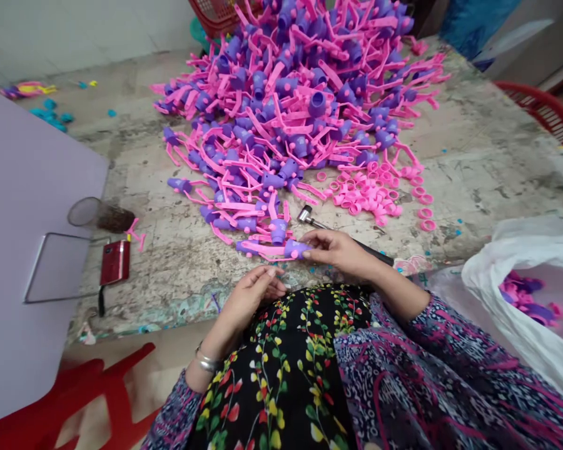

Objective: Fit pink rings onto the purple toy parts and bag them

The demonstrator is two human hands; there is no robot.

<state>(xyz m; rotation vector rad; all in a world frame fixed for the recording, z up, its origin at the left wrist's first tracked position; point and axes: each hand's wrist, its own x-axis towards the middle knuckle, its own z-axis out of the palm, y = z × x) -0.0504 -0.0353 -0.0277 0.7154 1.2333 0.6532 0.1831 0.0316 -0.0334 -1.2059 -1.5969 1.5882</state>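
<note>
My right hand (334,251) is at the table's front edge, its thumb and fingers closed on the purple end of a pink-and-purple plastic part (296,249). The part lies flat, its pink arms stretching left. Close by on the left, my left hand (252,290) hovers at the table edge, palm side turned in and fingers curled together; whatever they may hold is hidden. Just beyond the right hand lies a small hammer (306,214) with a dark handle, partly behind the wrist. A large heap of similar pink-and-purple parts (281,119) covers the table ahead.
Small pink rings (368,195) lie loose right of the heap. A white sack (483,269) with more parts stands at the right. On the left are a clear cup (85,212) with dark contents, a red device (115,261), and a pale panel (23,250).
</note>
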